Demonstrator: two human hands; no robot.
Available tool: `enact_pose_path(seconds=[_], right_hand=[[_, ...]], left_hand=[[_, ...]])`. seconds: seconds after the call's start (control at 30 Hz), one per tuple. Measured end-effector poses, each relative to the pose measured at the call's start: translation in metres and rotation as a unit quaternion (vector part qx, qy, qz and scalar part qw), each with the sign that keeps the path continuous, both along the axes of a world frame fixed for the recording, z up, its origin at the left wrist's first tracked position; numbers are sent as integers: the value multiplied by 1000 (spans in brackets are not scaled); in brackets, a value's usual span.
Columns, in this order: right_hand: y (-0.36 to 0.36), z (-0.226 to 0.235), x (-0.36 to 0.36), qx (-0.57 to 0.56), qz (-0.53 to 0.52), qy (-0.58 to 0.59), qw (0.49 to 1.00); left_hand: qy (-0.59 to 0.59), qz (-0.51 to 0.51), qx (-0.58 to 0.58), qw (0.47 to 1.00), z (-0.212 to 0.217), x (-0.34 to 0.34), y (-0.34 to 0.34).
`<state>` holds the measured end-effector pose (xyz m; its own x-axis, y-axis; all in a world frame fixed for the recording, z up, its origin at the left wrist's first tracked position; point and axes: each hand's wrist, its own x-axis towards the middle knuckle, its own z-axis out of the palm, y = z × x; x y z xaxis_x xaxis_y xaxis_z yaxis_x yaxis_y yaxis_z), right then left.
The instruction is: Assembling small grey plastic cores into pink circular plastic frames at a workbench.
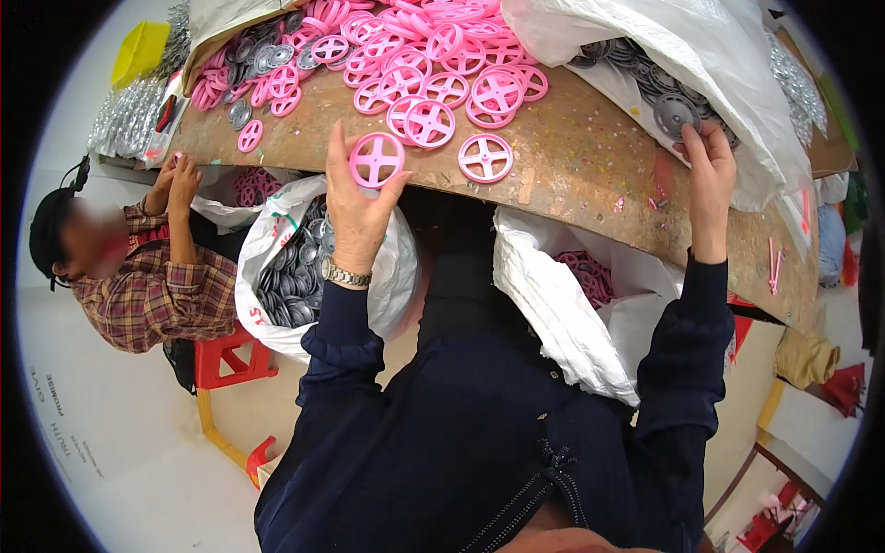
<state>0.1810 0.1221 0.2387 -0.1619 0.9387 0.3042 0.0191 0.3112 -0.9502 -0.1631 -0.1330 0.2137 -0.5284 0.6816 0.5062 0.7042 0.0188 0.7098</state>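
My left hand (358, 217), with a metal watch at its wrist, grips a pink spoked plastic wheel (377, 160) by its rim, just over the table's front edge. A second pink wheel (486, 158) lies alone on the brown tabletop to the right of it. At the far right my right hand (708, 170) has thumb and fingers closed on the edge of a grey plastic disc (676, 113) at the mouth of a white sack (636, 55). More grey discs (636, 78) show inside that sack. A large heap of pink wheels (424, 55) covers the table's far middle.
Below the table edge, a white sack (247, 290) of grey discs stands at left, and another white sack (544, 286) with pink pieces sits at right. A co-worker (157, 286) works at the left by a red stool (214, 367). Silver tinsel (124, 120) lies at the upper left.
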Motion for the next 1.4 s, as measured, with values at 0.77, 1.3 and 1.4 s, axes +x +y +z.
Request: enact_pose_path(seconds=[0.77,1.3,1.4], right_hand=[[-105,16,-35,-274,240,76,928],[-115,18,-39,-135,179,31,974],[-115,16,-37,-131,186,2,974]], left_hand=[[85,-287,53,953,40,124,75],[-502,-348,-73,788,34,138,76],[-474,-339,-71,809,29,138,77]])
